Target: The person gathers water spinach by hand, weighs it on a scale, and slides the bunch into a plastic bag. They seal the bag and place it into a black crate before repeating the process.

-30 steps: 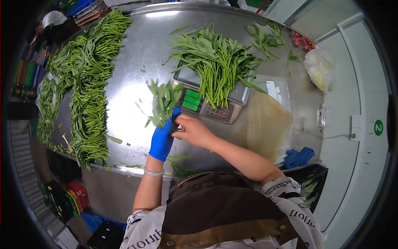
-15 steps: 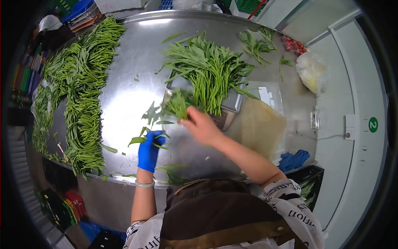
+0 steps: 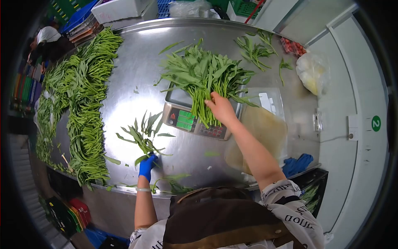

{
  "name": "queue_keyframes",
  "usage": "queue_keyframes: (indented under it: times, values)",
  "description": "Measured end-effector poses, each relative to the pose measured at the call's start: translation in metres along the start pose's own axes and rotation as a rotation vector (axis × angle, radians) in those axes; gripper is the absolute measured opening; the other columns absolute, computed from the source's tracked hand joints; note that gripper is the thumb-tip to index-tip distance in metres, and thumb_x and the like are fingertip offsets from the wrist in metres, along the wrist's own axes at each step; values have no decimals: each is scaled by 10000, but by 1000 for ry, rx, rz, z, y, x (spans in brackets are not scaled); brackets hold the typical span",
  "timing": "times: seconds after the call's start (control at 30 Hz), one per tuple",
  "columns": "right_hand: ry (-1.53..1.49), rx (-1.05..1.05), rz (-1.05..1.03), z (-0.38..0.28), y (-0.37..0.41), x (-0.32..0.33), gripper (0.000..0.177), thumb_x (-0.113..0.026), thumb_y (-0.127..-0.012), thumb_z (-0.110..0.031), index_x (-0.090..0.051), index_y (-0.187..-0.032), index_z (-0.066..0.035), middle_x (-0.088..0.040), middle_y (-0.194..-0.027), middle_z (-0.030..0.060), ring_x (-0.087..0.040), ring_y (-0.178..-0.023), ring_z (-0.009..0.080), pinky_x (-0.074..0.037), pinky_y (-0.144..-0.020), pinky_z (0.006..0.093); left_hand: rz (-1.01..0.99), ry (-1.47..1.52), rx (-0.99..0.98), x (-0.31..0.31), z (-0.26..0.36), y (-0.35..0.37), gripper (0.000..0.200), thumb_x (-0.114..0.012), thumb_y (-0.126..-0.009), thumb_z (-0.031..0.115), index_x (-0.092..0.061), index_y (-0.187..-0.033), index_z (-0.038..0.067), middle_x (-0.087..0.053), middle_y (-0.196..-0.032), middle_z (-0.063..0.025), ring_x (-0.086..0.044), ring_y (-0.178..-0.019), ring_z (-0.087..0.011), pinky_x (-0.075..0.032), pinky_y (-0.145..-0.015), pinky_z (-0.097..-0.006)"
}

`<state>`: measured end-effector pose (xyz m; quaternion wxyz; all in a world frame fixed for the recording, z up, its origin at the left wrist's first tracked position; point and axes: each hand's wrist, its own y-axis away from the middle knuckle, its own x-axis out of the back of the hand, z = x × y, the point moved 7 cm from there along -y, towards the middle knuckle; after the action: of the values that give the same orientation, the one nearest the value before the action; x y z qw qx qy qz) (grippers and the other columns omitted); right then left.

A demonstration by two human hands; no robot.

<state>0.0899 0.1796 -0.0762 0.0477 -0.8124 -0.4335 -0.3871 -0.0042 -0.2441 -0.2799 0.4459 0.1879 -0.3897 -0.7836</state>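
My left hand, in a blue glove, is closed round a few leafy stems of water spinach low over the steel table. My bare right hand has its fingers curled on the stems of a large bunch of water spinach. That bunch lies on the tray of a digital scale, leaves toward the far side. Green digits glow on the scale's display, too small to read surely. Stems cover part of its keypad.
Long rows of water spinach line the table's left side. Loose sprigs, tomatoes and a plastic bag lie at the far right. A clear plastic sheet and blue glove are nearer. Another person stands far left.
My right hand has carried a small handful of greens onto the bunch on the scale. The scale's display now shows. My left hand has moved slightly down, still holding stems.
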Motion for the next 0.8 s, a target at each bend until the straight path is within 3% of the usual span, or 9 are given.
queue_keyframes:
  times: [0.03,0.13,0.2,0.27,0.37,0.5,0.63,0.7,0.8]
  values:
    - [-31,53,40,2,3,2,277,-605,-859,-227,-543,-1023,-12,-656,-943,156,-614,-874,350,-476,-743,416,37,-73,-93,6,-8,-7,392,-620,-845,358,-645,-1075,42,-687,-896,-49,-641,-745,-154,-487,-661,-294]
    - [-80,168,92,-8,22,10,317,-630,-844,-243,-550,-1046,-12,-641,-981,140,-603,-900,333,-480,-736,411,55,-909,-112,4,35,32,364,-628,-839,381,-696,-859,24,-681,-753,-88,-630,-619,-149,-484,-592,-292]
    - [26,247,188,-8,31,17,334,-668,-822,-249,-563,-1053,-31,-641,-948,116,-594,-759,272,-477,-670,368,34,-1341,-115,-19,75,50,365,-639,-834,372,-700,-785,15,-668,-697,-113,-617,-577,-141,-478,-575,-273]
    - [99,288,272,-12,34,25,316,-688,-806,-238,-584,-1022,-33,-637,-923,105,-581,-700,241,-477,-633,347,-46,-942,-321,-54,120,65,341,-617,-858,349,-704,-885,20,-677,-718,-92,-646,-658,-196,-482,-628,-306]
    - [265,705,445,-55,47,26,244,-667,-774,-155,-591,-964,-22,-626,-890,89,-581,-728,238,-479,-632,347,-72,-445,-717,-118,184,74,247,-612,-879,166,-654,-1065,8,-684,-928,-116,-652,-789,-176,-495,-705,-288]
    - [453,1308,329,-121,54,-2,123,-591,-698,-127,-558,-791,-53,-523,-786,50,-512,-813,215,-445,-704,346,-76,-195,-876,-188,223,50,355,-613,-869,78,-554,-1214,15,-632,-1118,-114,-625,-908,-184,-489,-795,-297]
    - [726,712,252,-71,-17,-1,109,-560,-709,-94,-574,-799,-34,-526,-831,67,-511,-831,244,-434,-742,344,-33,-40,-917,-222,238,20,240,-576,-882,65,-604,-1112,5,-665,-963,-92,-621,-866,-178,-479,-812,-288]
    - [709,653,289,-58,-23,9,138,-597,-712,-95,-584,-838,-41,-523,-837,78,-507,-859,262,-436,-760,364,43,-38,-887,-218,255,24,256,-558,-885,49,-588,-1135,8,-645,-1035,-102,-607,-918,-171,-470,-814,-281]
    - [643,601,283,-55,-16,8,180,-638,-724,-84,-591,-896,-56,-541,-863,80,-503,-910,263,-434,-791,374,224,23,-1169,-205,300,32,299,-518,-892,12,-556,-1188,14,-596,-1151,-82,-571,-997,-144,-452,-858,-269]
